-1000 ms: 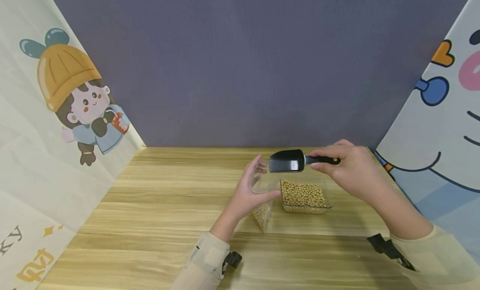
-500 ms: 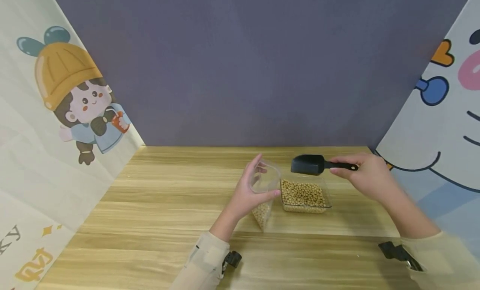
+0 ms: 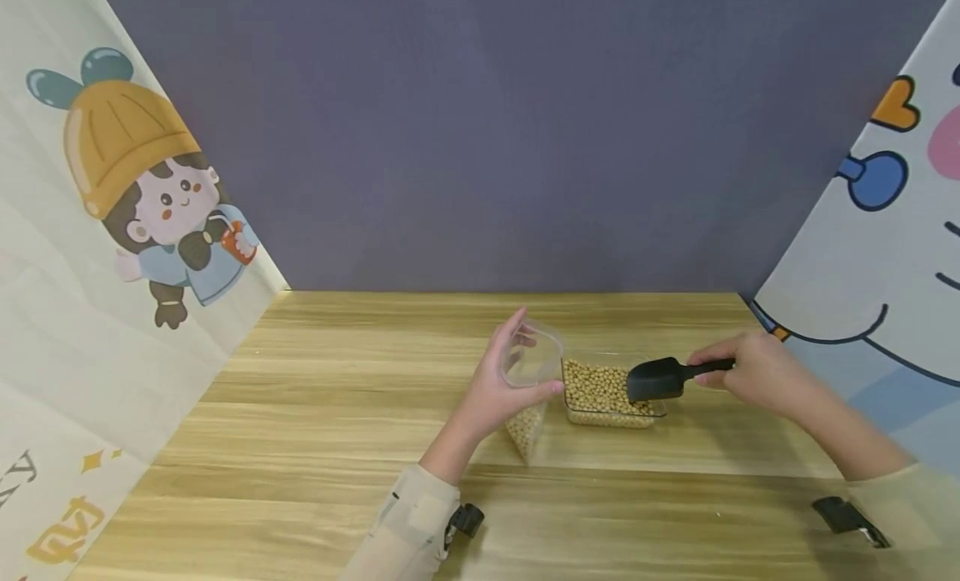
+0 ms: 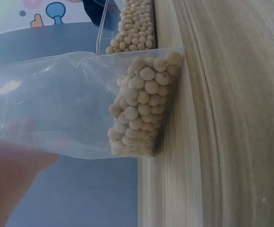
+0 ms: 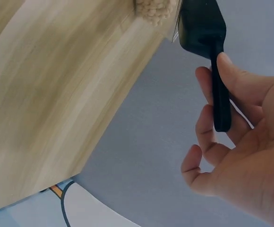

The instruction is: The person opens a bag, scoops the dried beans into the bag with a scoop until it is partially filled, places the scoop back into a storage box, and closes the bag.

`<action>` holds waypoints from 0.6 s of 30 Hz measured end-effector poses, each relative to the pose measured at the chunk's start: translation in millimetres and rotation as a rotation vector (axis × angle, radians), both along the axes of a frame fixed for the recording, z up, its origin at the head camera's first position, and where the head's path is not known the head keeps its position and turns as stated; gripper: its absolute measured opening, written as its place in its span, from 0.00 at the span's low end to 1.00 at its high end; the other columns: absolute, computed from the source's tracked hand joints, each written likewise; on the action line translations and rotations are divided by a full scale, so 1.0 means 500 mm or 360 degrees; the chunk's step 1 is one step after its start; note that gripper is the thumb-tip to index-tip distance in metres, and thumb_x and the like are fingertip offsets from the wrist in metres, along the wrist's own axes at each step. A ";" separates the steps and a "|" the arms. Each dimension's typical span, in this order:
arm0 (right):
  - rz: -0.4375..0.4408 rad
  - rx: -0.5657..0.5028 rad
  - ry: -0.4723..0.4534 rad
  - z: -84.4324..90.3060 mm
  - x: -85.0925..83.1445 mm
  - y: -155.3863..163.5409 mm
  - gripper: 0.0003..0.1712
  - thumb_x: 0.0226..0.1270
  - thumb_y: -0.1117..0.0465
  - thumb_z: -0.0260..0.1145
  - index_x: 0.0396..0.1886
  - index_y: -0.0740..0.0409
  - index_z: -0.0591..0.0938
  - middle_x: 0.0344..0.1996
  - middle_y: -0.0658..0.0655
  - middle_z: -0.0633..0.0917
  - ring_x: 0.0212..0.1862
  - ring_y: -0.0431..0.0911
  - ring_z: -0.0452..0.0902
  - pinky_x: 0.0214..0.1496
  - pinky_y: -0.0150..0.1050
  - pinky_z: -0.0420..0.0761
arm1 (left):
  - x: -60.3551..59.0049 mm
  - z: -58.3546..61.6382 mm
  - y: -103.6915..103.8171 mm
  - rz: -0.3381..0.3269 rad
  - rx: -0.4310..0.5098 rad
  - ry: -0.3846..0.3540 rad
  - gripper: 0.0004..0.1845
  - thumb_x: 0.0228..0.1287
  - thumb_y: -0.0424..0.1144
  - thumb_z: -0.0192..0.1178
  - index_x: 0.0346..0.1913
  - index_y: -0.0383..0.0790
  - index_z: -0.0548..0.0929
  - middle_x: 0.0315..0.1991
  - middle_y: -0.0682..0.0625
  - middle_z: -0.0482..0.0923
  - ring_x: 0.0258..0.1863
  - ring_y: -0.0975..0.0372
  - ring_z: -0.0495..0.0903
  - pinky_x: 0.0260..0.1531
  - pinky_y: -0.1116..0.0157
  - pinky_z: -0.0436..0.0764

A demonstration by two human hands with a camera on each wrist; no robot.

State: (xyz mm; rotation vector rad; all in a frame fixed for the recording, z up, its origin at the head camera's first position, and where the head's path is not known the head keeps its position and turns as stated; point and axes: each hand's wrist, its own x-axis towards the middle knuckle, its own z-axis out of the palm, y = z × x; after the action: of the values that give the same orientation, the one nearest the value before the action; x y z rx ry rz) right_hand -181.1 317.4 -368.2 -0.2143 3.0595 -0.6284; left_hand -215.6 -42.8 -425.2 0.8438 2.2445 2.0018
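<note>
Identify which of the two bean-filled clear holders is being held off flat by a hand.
The soft clear plastic bag, gripped open by the left hand. The rigid clear rectangular tray sits flat on the table, untouched, with only the black scoop at its right edge.

Two bare hands are in view: one left hand [image 3: 491,393] and one right hand [image 3: 757,371]. There is one black plastic scoop with a straight handle [image 3: 660,378]. Clear holders number two: one soft transparent plastic bag [image 3: 528,373] and one shallow transparent rectangular plastic tray [image 3: 609,393]. Both carry small round pale-yellow beans [image 3: 600,385], far too many to count; the bag's pile [image 4: 141,111] looks like several dozen, though the wrist view shows only one side of it. One light wooden tabletop [image 3: 337,414] lies under everything. Behind stand three backdrop panels: one plain grey-purple wall [image 3: 480,131] and two cartoon-printed sheets, one on each side [image 3: 112,231] [image 3: 885,231].
</note>
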 end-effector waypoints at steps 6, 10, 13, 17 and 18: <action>0.0037 0.0039 -0.0089 0.006 -0.004 -0.001 0.16 0.65 0.60 0.77 0.52 0.58 0.92 0.54 0.72 0.89 0.33 0.50 0.82 0.31 0.39 0.69 | -0.002 0.000 0.001 0.0007 -0.0027 -0.0020 0.60 0.56 0.39 0.80 0.87 0.52 0.52 0.73 0.50 0.68 0.75 0.53 0.68 0.83 0.47 0.64; 0.0058 0.0070 -0.0122 0.008 -0.005 -0.011 0.17 0.65 0.59 0.77 0.53 0.57 0.92 0.55 0.72 0.89 0.27 0.45 0.76 0.28 0.37 0.67 | -0.002 0.000 0.001 0.0007 -0.0030 -0.0022 0.60 0.56 0.40 0.80 0.87 0.52 0.52 0.74 0.51 0.67 0.74 0.54 0.68 0.83 0.48 0.64; 0.0072 0.0086 -0.0125 0.006 -0.005 -0.013 0.17 0.64 0.58 0.78 0.52 0.55 0.92 0.56 0.71 0.89 0.38 0.53 0.87 0.32 0.38 0.72 | -0.001 0.000 0.001 0.0003 -0.0026 -0.0019 0.60 0.56 0.40 0.80 0.87 0.51 0.52 0.74 0.48 0.67 0.74 0.52 0.68 0.83 0.46 0.63; 0.0086 0.0071 -0.0111 -0.002 -0.004 -0.012 0.16 0.63 0.57 0.79 0.50 0.52 0.93 0.55 0.69 0.90 0.51 0.64 0.88 0.36 0.45 0.82 | -0.001 0.002 0.002 0.0009 -0.0031 -0.0015 0.60 0.56 0.40 0.79 0.87 0.49 0.52 0.74 0.45 0.67 0.75 0.52 0.68 0.83 0.46 0.64; 0.0090 0.0071 -0.0103 -0.005 -0.004 -0.012 0.15 0.63 0.57 0.79 0.50 0.52 0.93 0.55 0.68 0.90 0.54 0.67 0.87 0.39 0.49 0.85 | -0.001 0.003 0.002 0.0012 -0.0035 -0.0014 0.60 0.56 0.40 0.79 0.87 0.49 0.52 0.74 0.45 0.68 0.75 0.52 0.68 0.83 0.47 0.64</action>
State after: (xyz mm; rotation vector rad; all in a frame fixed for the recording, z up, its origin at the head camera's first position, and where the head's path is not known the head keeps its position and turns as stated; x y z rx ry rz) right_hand -183.1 311.4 -370.8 -0.2733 2.9900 -0.5524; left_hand -216.2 -41.9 -423.9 0.8245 2.2637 1.9764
